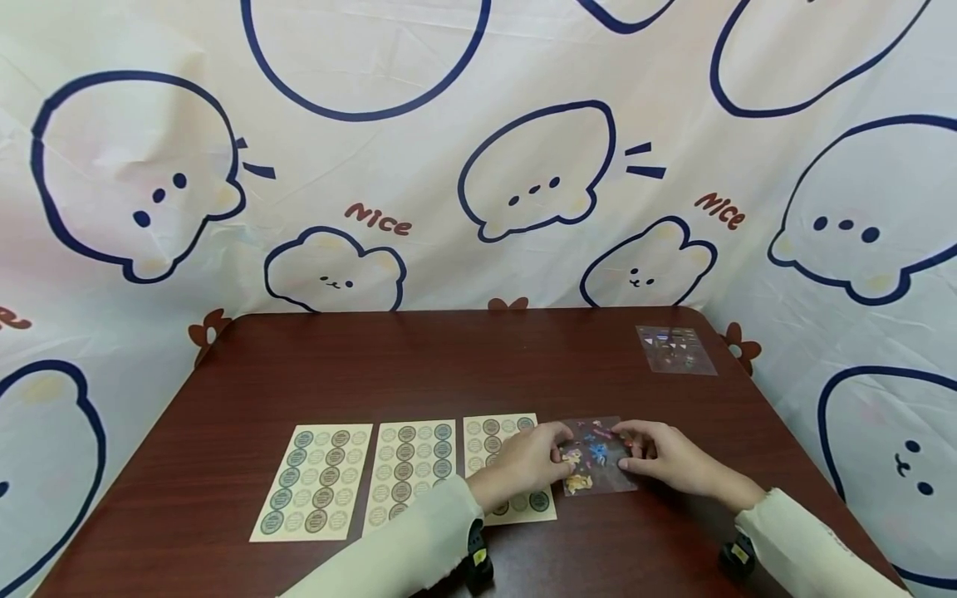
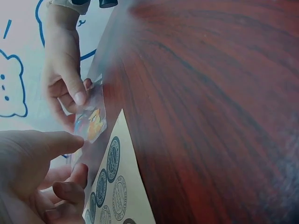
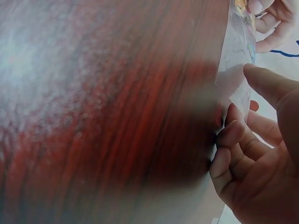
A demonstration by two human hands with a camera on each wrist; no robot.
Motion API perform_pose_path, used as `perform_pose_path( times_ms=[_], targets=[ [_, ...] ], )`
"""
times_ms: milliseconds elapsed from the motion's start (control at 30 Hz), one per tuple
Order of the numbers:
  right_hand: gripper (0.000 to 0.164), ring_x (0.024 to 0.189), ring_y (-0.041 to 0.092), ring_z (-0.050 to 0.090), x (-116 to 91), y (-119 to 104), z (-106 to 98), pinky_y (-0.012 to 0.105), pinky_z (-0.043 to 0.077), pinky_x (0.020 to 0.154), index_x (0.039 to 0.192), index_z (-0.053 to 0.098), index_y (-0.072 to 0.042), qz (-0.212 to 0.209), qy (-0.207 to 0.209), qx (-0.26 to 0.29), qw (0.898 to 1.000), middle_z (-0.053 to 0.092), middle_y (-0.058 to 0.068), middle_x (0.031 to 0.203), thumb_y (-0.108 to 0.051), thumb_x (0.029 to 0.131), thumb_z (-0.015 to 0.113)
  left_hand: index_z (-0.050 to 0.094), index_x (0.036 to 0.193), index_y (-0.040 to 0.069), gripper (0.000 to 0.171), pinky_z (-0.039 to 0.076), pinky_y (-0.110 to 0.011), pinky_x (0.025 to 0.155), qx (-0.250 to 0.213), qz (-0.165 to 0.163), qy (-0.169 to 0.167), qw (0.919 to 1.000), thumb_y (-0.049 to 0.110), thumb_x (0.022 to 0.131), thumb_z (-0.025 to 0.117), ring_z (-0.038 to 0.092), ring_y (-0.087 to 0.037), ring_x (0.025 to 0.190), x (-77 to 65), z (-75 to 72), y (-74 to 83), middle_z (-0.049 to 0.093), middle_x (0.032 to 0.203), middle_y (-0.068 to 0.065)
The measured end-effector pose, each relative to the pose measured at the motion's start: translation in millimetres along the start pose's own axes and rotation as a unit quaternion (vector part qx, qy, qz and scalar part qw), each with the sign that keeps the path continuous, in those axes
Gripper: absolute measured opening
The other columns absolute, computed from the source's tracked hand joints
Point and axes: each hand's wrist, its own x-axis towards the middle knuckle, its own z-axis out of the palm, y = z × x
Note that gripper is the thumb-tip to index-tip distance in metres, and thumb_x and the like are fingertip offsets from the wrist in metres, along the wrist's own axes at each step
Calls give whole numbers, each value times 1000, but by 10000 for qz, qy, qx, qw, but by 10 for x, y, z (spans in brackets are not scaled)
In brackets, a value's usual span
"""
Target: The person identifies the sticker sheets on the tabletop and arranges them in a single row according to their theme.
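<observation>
A clear sticker sheet (image 1: 615,477) with small colourful cartoon figures lies between both hands, right of centre in the head view. My left hand (image 1: 526,461) pinches its left edge, over part of a cream sheet of round labels (image 1: 474,426). At the right edge, my right hand (image 1: 669,457) grips the clear sheet between thumb and curled fingers. Yellow-orange figures on the clear sheet (image 2: 97,123) show up in the left wrist view. From the right wrist, the sheet (image 3: 236,51) looks see-through, with the right thumb against it.
Two more cream label sheets, one at far left (image 1: 310,482) and one in the middle (image 1: 411,465), lie on the brown table (image 1: 419,365). Another clear sheet (image 1: 676,350) rests near the back right corner. A patterned cloth (image 1: 434,166) hangs behind the table.
</observation>
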Motion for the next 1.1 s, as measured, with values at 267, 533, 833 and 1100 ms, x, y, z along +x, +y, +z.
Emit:
perform_pose_path(
  times_ms=[267,533,833,1100],
  targets=[
    [49,58,2,45,21,-21,6,23,42,54,135,61,-3,-93,-96,-85,9999,56,-4,73,-29,94,72,66,126,18,43,38,-24,57,277,-6,-127,9995,25,86,79,50,-3,62,-3,-31,5,60,73,12],
    [51,58,2,45,30,-75,-9,22,41,54,136,61,-4,-5,-192,-254,9995,55,-6,71,-30,94,73,67,125,20,42,38,-25,58,644,58,-91,9979,28,86,79,50,-4,65,18,-15,-3,58,70,13],
    [52,58,2,46,33,-89,-14,22,41,55,137,60,-7,-1,-251,-465,9986,55,-7,70,-32,93,73,67,124,19,42,39,-26,59,769,101,-105,9969,30,86,80,51,-6,67,39,-20,-8,59,70,12],
    [53,59,1,45,35,-87,1,22,41,55,136,60,-7,8,-196,-540,9983,54,-7,72,-32,92,75,66,127,18,43,39,-25,58,727,123,-129,9972,30,88,79,50,-5,65,43,-21,-26,60,71,12]
  ],
)
